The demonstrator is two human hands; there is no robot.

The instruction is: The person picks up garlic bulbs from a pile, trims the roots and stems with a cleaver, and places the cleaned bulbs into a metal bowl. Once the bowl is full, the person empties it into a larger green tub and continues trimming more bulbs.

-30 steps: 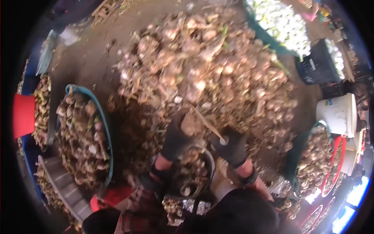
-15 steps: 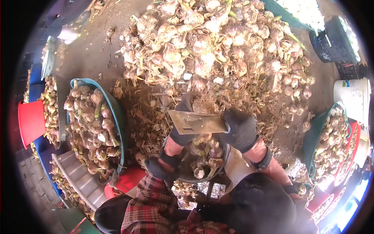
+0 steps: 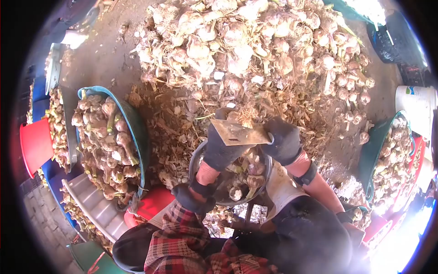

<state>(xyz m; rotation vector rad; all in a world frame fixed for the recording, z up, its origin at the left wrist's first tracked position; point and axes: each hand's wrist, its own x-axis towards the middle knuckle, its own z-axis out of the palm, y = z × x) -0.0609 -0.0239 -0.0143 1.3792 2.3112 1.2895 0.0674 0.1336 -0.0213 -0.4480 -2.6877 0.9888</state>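
My left hand (image 3: 221, 145), in a dark glove, is closed around a garlic bulb (image 3: 241, 116) whose dry roots stick out above the fingers. My right hand (image 3: 284, 140), also gloved, grips a cleaver (image 3: 238, 133) whose flat blade lies across the bulb just over the left hand. Both hands hover above a round metal bowl (image 3: 197, 160) holding several trimmed bulbs. A large heap of untrimmed garlic (image 3: 255, 41) covers the ground just beyond the hands.
A teal tub (image 3: 135, 125) full of garlic stands at my left, with a red bucket (image 3: 34, 145) and grey trays further left. Another teal tub (image 3: 370, 155) of bulbs and a white bucket (image 3: 417, 109) are at the right. Loose husks litter the ground between.
The cleaver swung from edge-on to flat across the bulb, then stayed there. Both hands shifted slightly up and right over the bowl. The view tilted down.
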